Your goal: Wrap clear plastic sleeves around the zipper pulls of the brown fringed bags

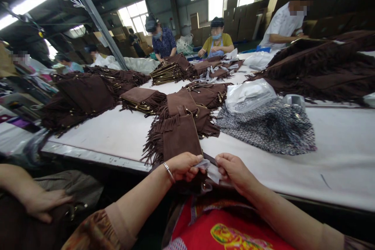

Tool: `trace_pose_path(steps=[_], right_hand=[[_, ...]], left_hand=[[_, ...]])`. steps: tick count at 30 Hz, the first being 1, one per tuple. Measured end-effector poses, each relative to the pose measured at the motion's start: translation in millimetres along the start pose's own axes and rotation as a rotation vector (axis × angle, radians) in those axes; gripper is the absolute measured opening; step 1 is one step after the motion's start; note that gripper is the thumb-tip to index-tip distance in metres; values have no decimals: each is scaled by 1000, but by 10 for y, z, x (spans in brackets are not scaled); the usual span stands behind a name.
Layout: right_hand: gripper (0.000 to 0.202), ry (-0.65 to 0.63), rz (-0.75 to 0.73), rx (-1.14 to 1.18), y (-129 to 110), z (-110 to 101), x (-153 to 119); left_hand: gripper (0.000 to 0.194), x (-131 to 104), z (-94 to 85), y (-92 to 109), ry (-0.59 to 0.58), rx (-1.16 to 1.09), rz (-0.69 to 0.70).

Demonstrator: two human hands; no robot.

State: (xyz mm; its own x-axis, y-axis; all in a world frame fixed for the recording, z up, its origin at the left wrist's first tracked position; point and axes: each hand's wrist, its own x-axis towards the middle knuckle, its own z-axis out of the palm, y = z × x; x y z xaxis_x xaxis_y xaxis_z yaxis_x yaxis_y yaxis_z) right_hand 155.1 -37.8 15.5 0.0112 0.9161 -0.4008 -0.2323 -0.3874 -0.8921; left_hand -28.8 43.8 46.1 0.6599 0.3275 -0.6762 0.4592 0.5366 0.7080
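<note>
My left hand, with a bracelet at its wrist, is closed on a piece of clear plastic at the table's front edge. Just to the right, my right hand pinches the end of a dark brown strap. A whitish translucent flap hangs between the two hands. Directly beyond my left hand lies a brown fringed bag, its fringe spread to the left. Below the hands, part of the brown material is in shadow and hard to make out.
Stacked brown bags lie beyond on the white table. Right of centre are a patterned cloth and a plastic packet. A large brown pile is at right. Another person's hand rests at lower left; several people work across the table.
</note>
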Motion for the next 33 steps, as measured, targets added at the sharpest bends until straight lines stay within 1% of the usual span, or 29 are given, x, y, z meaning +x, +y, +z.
trace_pose_path(steps=[3,5,7,9,11,14,17,19,20,21,22,24,25,27,28,30,33], right_hand=[[32,-25,-27,-186,-49,30,11],[31,-2,-70,-301,-80,76,10],[27,10,-85,-301,-86,122,-1],[24,-31,-72,-245,-58,151,-23],[24,-74,-34,-218,-3,159,-54],[25,-70,23,-264,100,155,-107],[26,-81,75,-338,177,144,-157],[30,-108,74,-437,197,123,-182],[33,-106,38,-498,195,108,-191],[35,-91,-28,-564,185,90,-197],[35,-71,-126,-629,169,72,-199],[24,-71,-376,-736,121,42,-194],[17,-109,-501,-773,95,34,-187],[26,-230,-687,-828,45,32,-163],[30,-285,-738,-850,22,37,-148],[25,-346,-764,-885,-23,49,-116],[19,-413,-680,-894,-93,58,-62]], left_hand=[[60,-28,-2,13,-22,-9,-4],[62,-42,16,18,-3,23,-1],[64,-55,42,12,38,77,9],[63,-74,72,-9,97,149,37],[57,-105,110,-41,152,226,60],[44,-167,200,-106,250,407,87],[38,-227,325,-200,385,647,209],[36,-258,406,-288,462,718,279],[36,-272,439,-336,494,725,298],[36,-284,468,-385,520,723,311],[35,-295,491,-430,542,721,323],[34,-316,520,-500,578,740,352],[35,-325,528,-523,597,763,363],[35,-342,532,-538,632,828,368],[36,-351,529,-533,648,863,363],[38,-370,515,-498,651,913,352],[45,-400,479,-394,561,886,333]])
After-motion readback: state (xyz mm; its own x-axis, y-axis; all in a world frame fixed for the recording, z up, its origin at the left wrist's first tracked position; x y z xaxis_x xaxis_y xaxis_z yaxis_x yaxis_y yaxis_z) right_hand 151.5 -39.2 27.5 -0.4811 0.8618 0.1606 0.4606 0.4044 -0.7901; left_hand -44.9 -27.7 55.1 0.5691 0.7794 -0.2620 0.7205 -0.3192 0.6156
